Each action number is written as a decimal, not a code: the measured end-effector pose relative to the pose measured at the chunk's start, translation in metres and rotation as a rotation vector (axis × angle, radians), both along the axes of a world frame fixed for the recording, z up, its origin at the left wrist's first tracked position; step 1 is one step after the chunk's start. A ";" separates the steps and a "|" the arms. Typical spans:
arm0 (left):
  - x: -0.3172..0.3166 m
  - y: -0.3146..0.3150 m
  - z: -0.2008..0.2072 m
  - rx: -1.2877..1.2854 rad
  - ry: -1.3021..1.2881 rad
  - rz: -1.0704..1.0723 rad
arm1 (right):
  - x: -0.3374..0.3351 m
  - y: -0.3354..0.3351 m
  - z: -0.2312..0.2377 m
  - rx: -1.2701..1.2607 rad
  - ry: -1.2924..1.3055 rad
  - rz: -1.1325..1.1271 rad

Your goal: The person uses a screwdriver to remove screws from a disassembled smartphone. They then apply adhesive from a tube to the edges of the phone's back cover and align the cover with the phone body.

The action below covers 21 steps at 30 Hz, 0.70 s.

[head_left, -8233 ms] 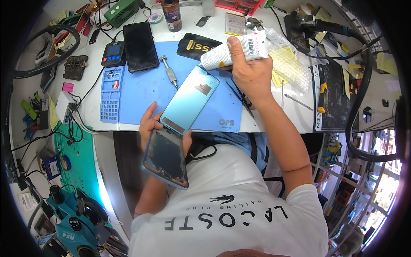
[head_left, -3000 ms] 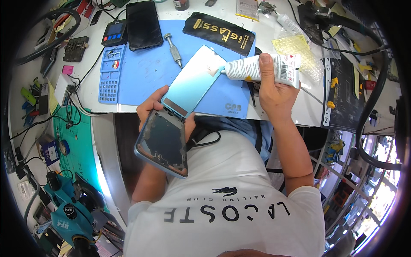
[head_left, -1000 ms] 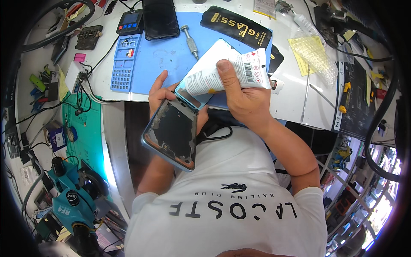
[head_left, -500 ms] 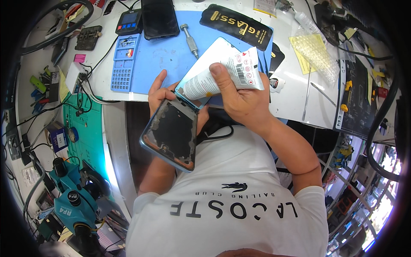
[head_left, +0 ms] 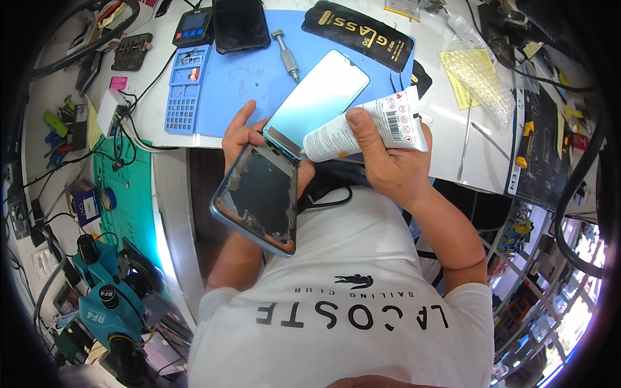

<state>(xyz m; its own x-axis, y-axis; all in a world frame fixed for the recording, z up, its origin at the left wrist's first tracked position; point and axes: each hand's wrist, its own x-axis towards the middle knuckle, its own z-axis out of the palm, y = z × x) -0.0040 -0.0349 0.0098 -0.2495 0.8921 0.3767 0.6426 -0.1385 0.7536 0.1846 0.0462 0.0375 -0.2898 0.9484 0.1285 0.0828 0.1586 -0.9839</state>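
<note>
My left hand (head_left: 240, 139) is closed around an opened phone. Its dark phone frame (head_left: 260, 197), with patchy residue along the edges, tilts down toward me. A pale, shiny screen panel (head_left: 318, 97) is folded out from the frame's top end and points away over the mat. My right hand (head_left: 396, 169) grips a white squeeze tube (head_left: 326, 140), thumb on top. The tube's narrow tip is at the right corner of the joint between frame and panel; whether it touches cannot be seen.
Beyond my hands, a blue mat (head_left: 239, 84) carries a screwdriver (head_left: 285, 55), a black phone (head_left: 240, 26) and a black pouch (head_left: 359, 33). Thin metal tools (head_left: 466, 145) lie at right, near bubble wrap (head_left: 482, 87). A teal microscope (head_left: 110, 297) stands at lower left.
My right hand has moved right with the tube, its tip going from the left part of the joint to the right corner. More of the panel shows. The frame has barely shifted.
</note>
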 end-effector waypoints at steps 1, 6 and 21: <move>0.000 0.000 0.000 0.001 0.014 0.000 | 0.001 0.000 0.000 0.013 -0.011 -0.006; -0.002 0.000 -0.006 0.002 0.001 -0.001 | 0.010 0.002 0.001 0.066 -0.091 -0.061; -0.004 0.001 -0.003 -0.031 0.082 0.011 | -0.026 0.007 -0.012 0.138 0.065 -0.032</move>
